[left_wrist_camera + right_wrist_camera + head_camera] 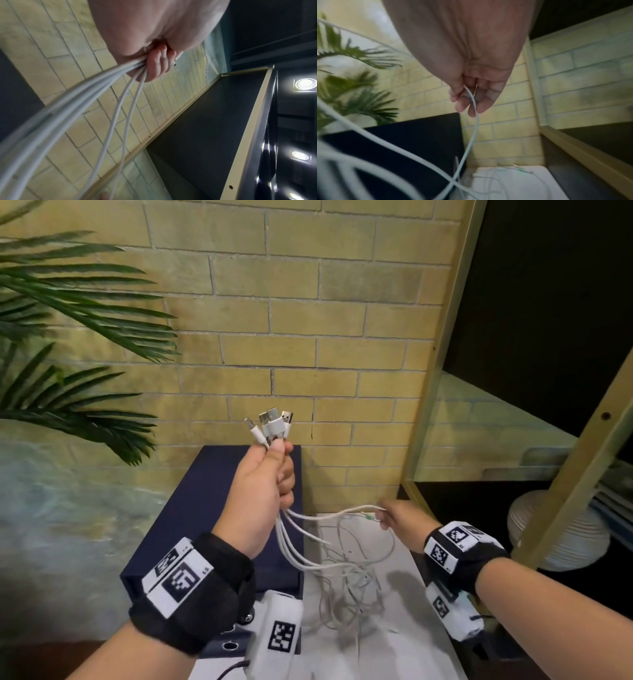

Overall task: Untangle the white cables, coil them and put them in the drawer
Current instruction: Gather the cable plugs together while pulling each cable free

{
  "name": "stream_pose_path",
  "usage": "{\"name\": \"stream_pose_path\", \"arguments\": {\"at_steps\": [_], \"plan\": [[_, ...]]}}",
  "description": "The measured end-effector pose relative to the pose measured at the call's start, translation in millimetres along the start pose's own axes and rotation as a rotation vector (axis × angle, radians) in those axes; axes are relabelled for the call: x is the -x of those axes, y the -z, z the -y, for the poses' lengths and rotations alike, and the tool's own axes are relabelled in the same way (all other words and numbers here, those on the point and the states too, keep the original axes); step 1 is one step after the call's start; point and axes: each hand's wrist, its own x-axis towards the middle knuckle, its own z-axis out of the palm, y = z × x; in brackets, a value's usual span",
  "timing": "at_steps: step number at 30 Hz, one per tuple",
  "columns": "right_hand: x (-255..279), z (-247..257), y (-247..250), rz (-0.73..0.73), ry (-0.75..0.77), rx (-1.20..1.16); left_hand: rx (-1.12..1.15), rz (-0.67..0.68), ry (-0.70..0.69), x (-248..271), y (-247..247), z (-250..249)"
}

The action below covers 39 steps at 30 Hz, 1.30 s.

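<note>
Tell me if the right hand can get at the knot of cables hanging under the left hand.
Probably yes. The knot hangs in open air just below and beside the right hand, nothing between them. But that hand already pinches one cable, so it would likely have to let go first.

No words or numbers can be read; the wristbands [186, 577] carry only black-and-white square code markers.
</note>
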Motion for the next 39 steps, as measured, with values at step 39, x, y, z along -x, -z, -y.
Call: {"name": "stream_pose_path", "arguments": {"at_steps": [39], "plan": [[68, 107, -22, 0.672, 0.362, 0.027, 0.174, 0.050, 0.073, 10, -2, 5]]}}
